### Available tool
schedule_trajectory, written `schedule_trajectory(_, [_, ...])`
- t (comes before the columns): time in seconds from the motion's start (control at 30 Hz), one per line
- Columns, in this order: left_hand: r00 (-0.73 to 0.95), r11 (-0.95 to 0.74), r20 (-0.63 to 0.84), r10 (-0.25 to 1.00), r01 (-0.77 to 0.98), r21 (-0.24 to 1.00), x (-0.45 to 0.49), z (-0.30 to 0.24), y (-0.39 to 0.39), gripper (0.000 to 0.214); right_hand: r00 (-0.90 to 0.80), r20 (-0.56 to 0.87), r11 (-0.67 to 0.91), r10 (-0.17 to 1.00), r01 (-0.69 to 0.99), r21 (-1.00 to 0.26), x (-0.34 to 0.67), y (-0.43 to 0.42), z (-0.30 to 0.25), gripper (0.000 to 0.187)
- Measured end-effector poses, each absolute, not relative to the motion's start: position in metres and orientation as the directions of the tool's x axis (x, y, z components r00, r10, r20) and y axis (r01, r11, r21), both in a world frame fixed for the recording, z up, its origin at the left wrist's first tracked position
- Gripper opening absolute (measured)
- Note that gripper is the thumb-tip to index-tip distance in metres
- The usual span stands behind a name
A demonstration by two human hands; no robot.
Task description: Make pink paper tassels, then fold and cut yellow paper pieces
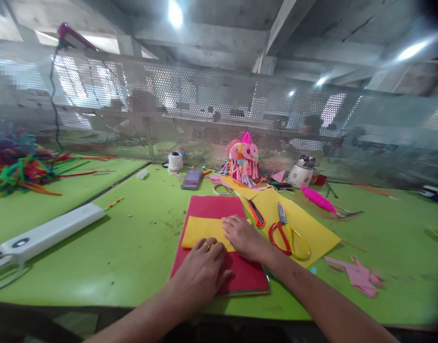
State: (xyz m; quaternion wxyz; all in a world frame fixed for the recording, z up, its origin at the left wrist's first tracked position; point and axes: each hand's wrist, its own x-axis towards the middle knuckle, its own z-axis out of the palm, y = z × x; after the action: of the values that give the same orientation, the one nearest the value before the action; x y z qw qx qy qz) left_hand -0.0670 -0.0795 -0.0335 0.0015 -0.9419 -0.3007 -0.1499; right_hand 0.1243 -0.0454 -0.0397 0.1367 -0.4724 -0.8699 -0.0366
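Note:
A folded strip of yellow paper (200,227) lies across a stack of red paper sheets (219,206) on the green table. My left hand (204,267), with a ring on one finger, rests its bent fingertips on the strip's near edge; its thumb is spread apart over the red paper. My right hand (243,237) lies palm down on the strip's right half, fingers stretched forward and hiding part of it. Just right of the stack are an orange utility knife (255,213) and scissors (289,236) with one red and one yellow handle, both on a large yellow sheet (319,238).
A white bar-shaped device (54,236) lies at left, with colourful pipe cleaners (22,171) behind it. Toward the perforated screen (204,105) stand a thread spool (175,162), a pink tasselled ornament (245,159) and a white jar (301,172). Pink paper scraps (360,276) lie at right.

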Motion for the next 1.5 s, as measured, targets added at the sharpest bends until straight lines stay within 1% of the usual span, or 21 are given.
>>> schedule_trajectory(0.13, [0.770, -0.819, 0.301, 0.563, 0.568, 0.077, -0.067, -0.036, -0.080, 0.022, -0.502, 0.295, 0.544, 0.813, 0.835, -0.079, 0.123, -0.046, -0.044, 0.037])
schedule_trajectory(0.23, [0.764, -0.823, 0.331, 0.553, 0.562, 0.077, -0.067, -0.039, -0.079, 0.020, -0.490, 0.275, 0.533, 0.827, 0.839, -0.108, 0.121, -0.040, -0.042, 0.033])
schedule_trajectory(0.3, [0.760, -0.826, 0.351, 0.547, 0.558, 0.081, -0.067, -0.040, -0.079, 0.019, -0.470, 0.251, 0.515, 0.846, 0.842, -0.161, 0.122, -0.034, -0.039, 0.033])
schedule_trajectory(0.37, [0.757, -0.825, 0.356, 0.548, 0.558, 0.082, -0.067, -0.039, -0.078, 0.019, -0.443, 0.227, 0.491, 0.867, 0.837, -0.241, 0.124, -0.026, -0.035, 0.039])
schedule_trajectory(0.5, [0.763, -0.815, 0.312, 0.566, 0.574, 0.075, -0.067, -0.037, -0.079, 0.019, -0.418, 0.189, 0.458, 0.889, 0.795, -0.397, 0.130, -0.013, -0.029, 0.045])
schedule_trajectory(0.57, [0.764, -0.811, 0.295, 0.574, 0.580, 0.077, -0.068, -0.036, -0.080, 0.019, -0.420, 0.178, 0.453, 0.890, 0.774, -0.443, 0.133, -0.010, -0.027, 0.045])
schedule_trajectory(0.63, [0.761, -0.808, 0.292, 0.579, 0.583, 0.084, -0.068, -0.035, -0.081, 0.020, -0.422, 0.184, 0.457, 0.888, 0.764, -0.456, 0.133, -0.009, -0.027, 0.043])
schedule_trajectory(0.9, [0.754, -0.800, 0.286, 0.591, 0.594, 0.086, -0.066, -0.033, -0.081, 0.021, -0.477, 0.270, 0.548, 0.836, 0.747, -0.377, 0.134, -0.009, -0.035, 0.039])
schedule_trajectory(1.0, [0.758, -0.802, 0.280, 0.589, 0.591, 0.086, -0.067, -0.032, -0.081, 0.022, -0.504, 0.283, 0.577, 0.816, 0.741, -0.344, 0.135, -0.005, -0.034, 0.038])
schedule_trajectory(1.07, [0.765, -0.807, 0.275, 0.583, 0.585, 0.085, -0.067, -0.031, -0.081, 0.023, -0.505, 0.317, 0.591, 0.803, 0.744, -0.312, 0.136, -0.008, -0.031, 0.038])
schedule_trajectory(1.17, [0.769, -0.807, 0.261, 0.584, 0.585, 0.082, -0.067, -0.032, -0.079, 0.027, -0.525, 0.422, 0.649, 0.739, 0.724, -0.235, 0.133, -0.031, -0.028, 0.040])
schedule_trajectory(1.23, [0.767, -0.805, 0.257, 0.587, 0.586, 0.089, -0.067, -0.033, -0.078, 0.027, -0.577, 0.451, 0.702, 0.681, 0.689, -0.178, 0.130, -0.057, -0.031, 0.040])
schedule_trajectory(1.3, [0.763, -0.804, 0.265, 0.590, 0.587, 0.100, -0.067, -0.034, -0.077, 0.026, -0.592, 0.420, 0.694, 0.688, 0.706, -0.141, 0.127, -0.083, -0.038, 0.040])
schedule_trajectory(1.37, [0.755, -0.799, 0.273, 0.596, 0.591, 0.109, -0.066, -0.034, -0.077, 0.028, -0.559, 0.390, 0.642, 0.731, 0.758, -0.115, 0.127, -0.103, -0.045, 0.043])
schedule_trajectory(1.5, [0.762, -0.801, 0.253, 0.595, 0.590, 0.107, -0.067, -0.030, -0.078, 0.032, -0.521, 0.317, 0.578, 0.792, 0.808, -0.115, 0.128, -0.116, -0.049, 0.048])
